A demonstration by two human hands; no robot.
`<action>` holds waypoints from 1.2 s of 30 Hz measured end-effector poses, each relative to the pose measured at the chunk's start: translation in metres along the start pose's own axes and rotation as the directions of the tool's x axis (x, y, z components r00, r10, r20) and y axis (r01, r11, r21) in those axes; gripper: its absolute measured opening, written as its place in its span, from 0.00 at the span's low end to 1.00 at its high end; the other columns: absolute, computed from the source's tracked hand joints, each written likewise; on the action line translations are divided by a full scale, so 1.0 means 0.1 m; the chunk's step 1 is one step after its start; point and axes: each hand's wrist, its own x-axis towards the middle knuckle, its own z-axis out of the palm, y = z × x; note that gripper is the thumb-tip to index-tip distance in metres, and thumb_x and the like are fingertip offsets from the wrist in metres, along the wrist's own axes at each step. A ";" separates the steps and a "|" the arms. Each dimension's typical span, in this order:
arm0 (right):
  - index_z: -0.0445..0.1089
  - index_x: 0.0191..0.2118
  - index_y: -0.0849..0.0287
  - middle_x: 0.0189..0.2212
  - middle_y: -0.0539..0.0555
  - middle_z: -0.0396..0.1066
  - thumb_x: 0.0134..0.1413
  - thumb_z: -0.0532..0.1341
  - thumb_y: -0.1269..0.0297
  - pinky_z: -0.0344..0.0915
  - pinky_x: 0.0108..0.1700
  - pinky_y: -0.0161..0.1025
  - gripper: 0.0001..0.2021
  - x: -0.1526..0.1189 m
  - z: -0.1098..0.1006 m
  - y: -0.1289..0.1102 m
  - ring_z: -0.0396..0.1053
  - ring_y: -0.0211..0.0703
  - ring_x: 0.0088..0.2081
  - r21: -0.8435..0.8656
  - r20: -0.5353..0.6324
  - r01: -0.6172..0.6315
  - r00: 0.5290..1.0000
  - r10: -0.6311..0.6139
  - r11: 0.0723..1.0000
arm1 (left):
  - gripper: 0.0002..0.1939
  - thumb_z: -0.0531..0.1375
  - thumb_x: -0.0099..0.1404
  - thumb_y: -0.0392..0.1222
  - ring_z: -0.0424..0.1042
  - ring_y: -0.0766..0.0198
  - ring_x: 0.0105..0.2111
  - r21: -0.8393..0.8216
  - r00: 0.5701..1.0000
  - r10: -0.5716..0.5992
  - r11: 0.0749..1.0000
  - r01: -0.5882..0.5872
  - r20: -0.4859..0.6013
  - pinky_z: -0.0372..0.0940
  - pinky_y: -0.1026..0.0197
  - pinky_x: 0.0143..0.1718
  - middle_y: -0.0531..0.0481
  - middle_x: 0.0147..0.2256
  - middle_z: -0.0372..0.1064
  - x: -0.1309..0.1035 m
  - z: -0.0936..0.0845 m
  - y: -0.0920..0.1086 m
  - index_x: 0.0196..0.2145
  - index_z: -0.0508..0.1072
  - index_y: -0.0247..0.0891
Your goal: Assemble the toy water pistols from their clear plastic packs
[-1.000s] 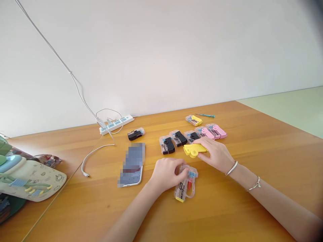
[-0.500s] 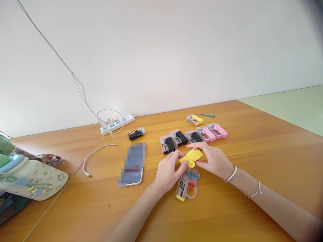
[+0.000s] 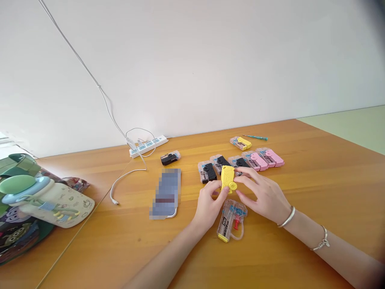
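Note:
My left hand pinches a yellow plastic shell with a round disc at its lower right corner. My right hand has its fingertips and thumb at the right edge of this shell, the fingers bent around it. Just below, on the table, lies a clear toy water gun with a yellow base, a red trigger and blue inner parts. Behind the hands, black folded water guns and pink ones lie in a row.
A yellow folded water gun and a teal screwdriver lie farther back. Leftward are a black water gun, a blurred phone, a power strip with a white cable, and a patterned bottle on its side.
The yellow shell has turned from lying lengthwise to upright between my hands. My right hand's fingers have shifted from its top to its right edge. The whole view has slid slightly.

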 end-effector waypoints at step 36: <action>0.71 0.37 0.55 0.27 0.48 0.73 0.60 0.52 0.66 0.58 0.28 0.35 0.10 0.13 0.06 -0.04 0.68 0.38 0.28 -0.082 -0.076 -0.008 0.997 0.002 0.997 | 0.19 0.48 0.63 0.53 0.61 0.67 0.25 0.022 0.975 -0.164 0.985 0.169 -0.150 0.55 0.67 0.27 0.54 0.23 0.64 0.04 0.01 -0.09 0.25 0.71 0.38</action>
